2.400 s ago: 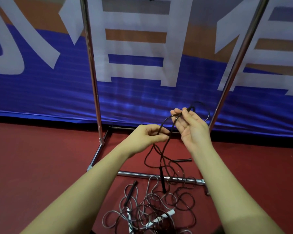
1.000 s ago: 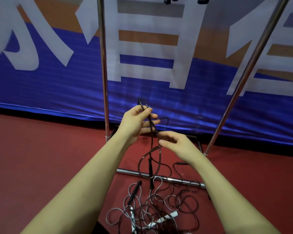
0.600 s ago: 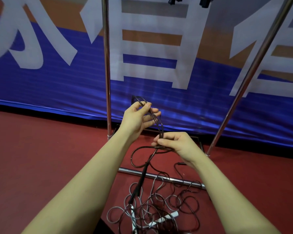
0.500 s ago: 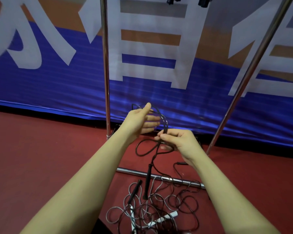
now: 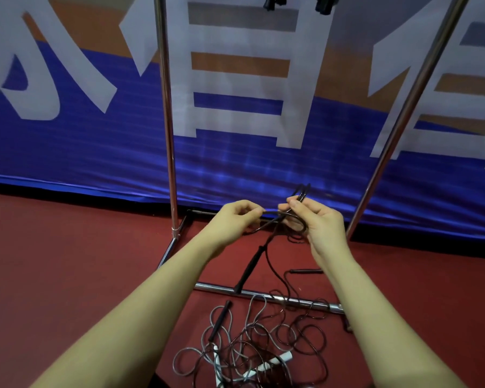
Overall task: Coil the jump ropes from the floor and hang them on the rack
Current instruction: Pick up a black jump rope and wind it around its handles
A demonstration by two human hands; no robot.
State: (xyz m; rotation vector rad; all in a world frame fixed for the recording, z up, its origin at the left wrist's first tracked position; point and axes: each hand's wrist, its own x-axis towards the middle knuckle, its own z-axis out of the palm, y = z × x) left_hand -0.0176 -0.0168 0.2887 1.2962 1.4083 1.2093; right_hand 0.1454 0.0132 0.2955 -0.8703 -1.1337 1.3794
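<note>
- Right hand (image 5: 317, 219) grips the dark rope's (image 5: 275, 219) gathered loops; left hand (image 5: 235, 217) pinches its strand
- One handle (image 5: 249, 268) dangles; coiling looks half done
- Tangled ropes (image 5: 252, 345) remain near, by rack (image 5: 167, 107)

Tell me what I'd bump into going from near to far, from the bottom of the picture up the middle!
Tangled jump ropes on the floor → rack's bottom bar → dangling black handle → left hand and right hand holding the dark rope → blue banner.
</note>
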